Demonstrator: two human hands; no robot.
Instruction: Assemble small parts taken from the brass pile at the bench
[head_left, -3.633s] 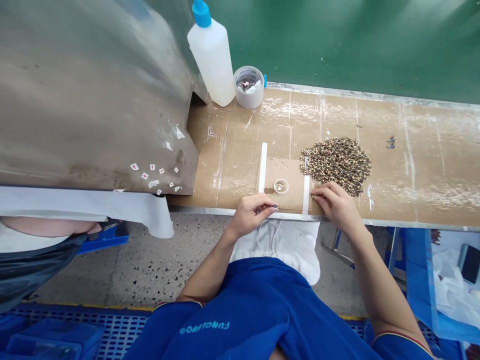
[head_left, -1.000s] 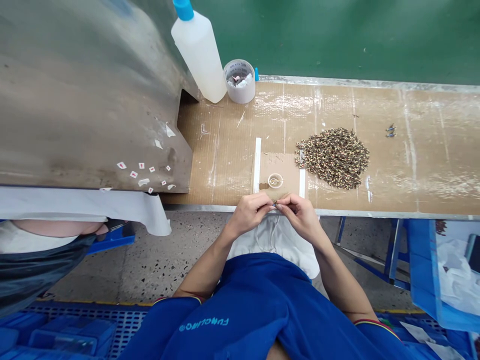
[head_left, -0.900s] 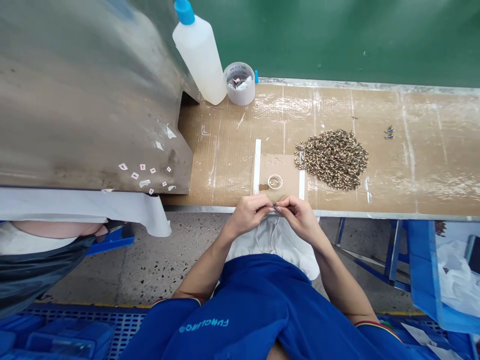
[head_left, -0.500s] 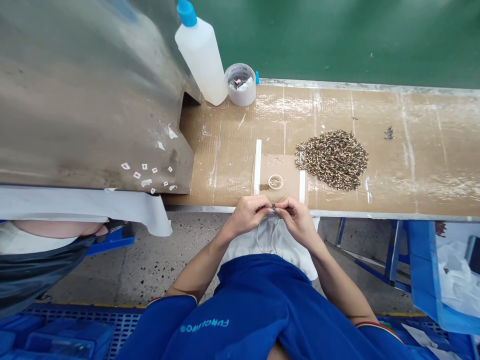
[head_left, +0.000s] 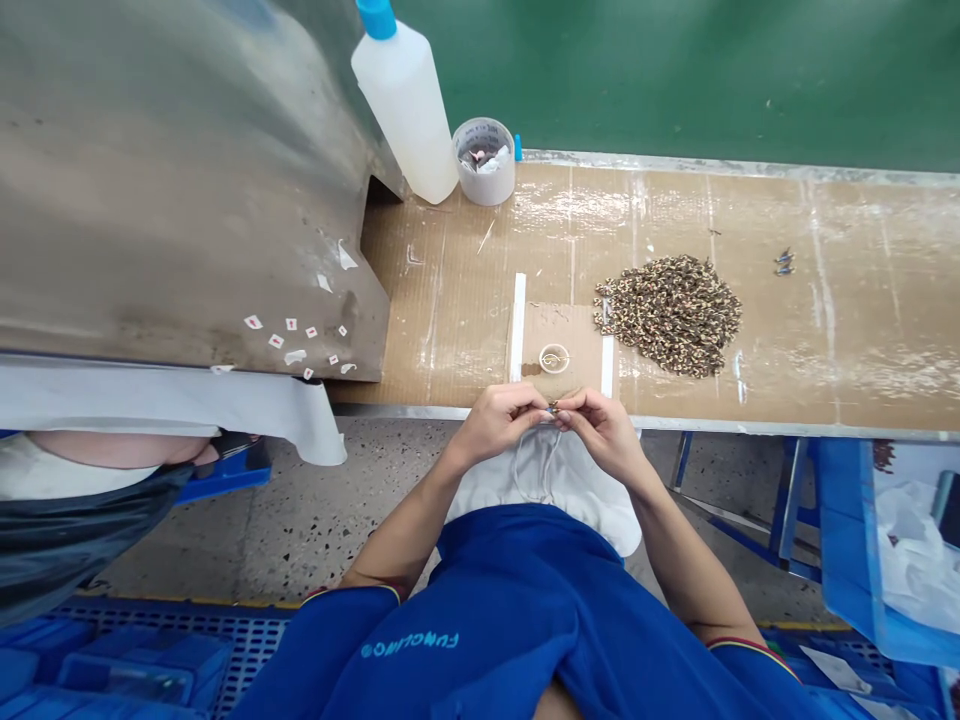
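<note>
And here's the small part (head_left: 553, 408), just a glint of gold and blue, right between the fingertips at the front of the bench; its shape is mostly hidden. The left hand (head_left: 499, 422) has it pinched from one side, the right hand (head_left: 604, 430) from the other, thumbs and forefingers drawn in tight, the two hands almost touching.

Just beyond the fingertips, a small round dish (head_left: 554, 358) with a pale curl inside sits on a cardboard pad (head_left: 564, 322). White strips run along both sides of that pad, the left strip (head_left: 518, 325) ahead of the left hand, the right strip (head_left: 607, 362) ahead of the right. The bench's metal front edge (head_left: 750, 428) passes right at the hands, with the white cloth (head_left: 540, 475) below it.

Ahead and right of the right hand, there's the big pile (head_left: 675, 318) of little parts, overlapping the right strip; a band of cardboard lies between pile and front edge. Farther right, well apart, a couple of bluish pieces (head_left: 784, 262).

Ahead and left of the hands, it's a wide stretch of cardboard, bounded by the metal housing (head_left: 187, 200), with the bottle (head_left: 411, 115) and tape roll (head_left: 486, 187) at the far edge.
</note>
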